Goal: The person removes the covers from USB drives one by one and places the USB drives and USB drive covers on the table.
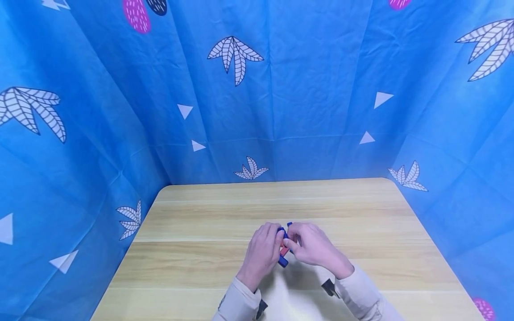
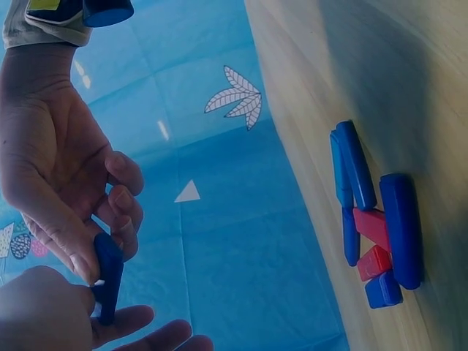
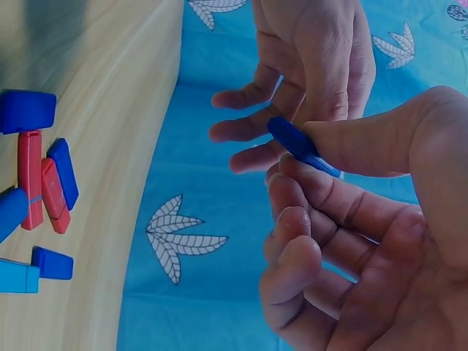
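A small dark blue block (image 2: 110, 274) is held up off the table between both hands. My left hand (image 1: 263, 249) pinches one end of it between thumb and index finger, the other fingers stretched out. The other end is gripped by my right hand (image 1: 312, 244), its thumb against the index fingertip and the remaining fingers curled loosely. In the right wrist view the block (image 3: 292, 139) runs slantwise from one hand to the other. Below the hands, several red blocks (image 3: 31, 175) and blue blocks (image 2: 402, 230) lie close together on the table, partly hidden by the hands in the head view.
The pale wood-grain table (image 1: 192, 263) has rounded far corners. A blue patterned curtain (image 1: 313, 89) hangs behind it and along both sides. Dark clip-like pieces (image 1: 330, 287) show at the cuffs of the light sleeves (image 1: 363, 294).
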A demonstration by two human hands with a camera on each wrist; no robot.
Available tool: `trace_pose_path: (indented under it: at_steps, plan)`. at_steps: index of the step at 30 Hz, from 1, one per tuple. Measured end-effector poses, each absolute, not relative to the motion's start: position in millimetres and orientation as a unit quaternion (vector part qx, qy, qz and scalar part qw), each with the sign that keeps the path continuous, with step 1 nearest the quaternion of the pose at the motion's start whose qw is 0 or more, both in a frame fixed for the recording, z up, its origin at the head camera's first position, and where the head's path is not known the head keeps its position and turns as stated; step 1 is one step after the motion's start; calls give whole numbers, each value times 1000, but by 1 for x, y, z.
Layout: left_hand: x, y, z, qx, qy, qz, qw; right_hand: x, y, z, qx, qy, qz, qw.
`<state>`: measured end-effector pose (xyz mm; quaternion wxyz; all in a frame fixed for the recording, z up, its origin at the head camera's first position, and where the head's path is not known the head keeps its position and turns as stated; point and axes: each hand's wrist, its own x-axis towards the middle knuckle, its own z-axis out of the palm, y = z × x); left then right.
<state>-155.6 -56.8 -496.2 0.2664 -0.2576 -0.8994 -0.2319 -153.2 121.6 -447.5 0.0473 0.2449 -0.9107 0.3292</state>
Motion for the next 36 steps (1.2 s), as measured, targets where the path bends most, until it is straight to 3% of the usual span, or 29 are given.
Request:
trace_pose_path:
  at_steps: [21,36]
  plan:
    - [-152,-53,-501,-255,-894,-281,240,-154,127,-455,278,-897,344,24]
    - [-147,-52,-496,-237,-866,-410,160,-152,128,-458,288,-888,358,5]
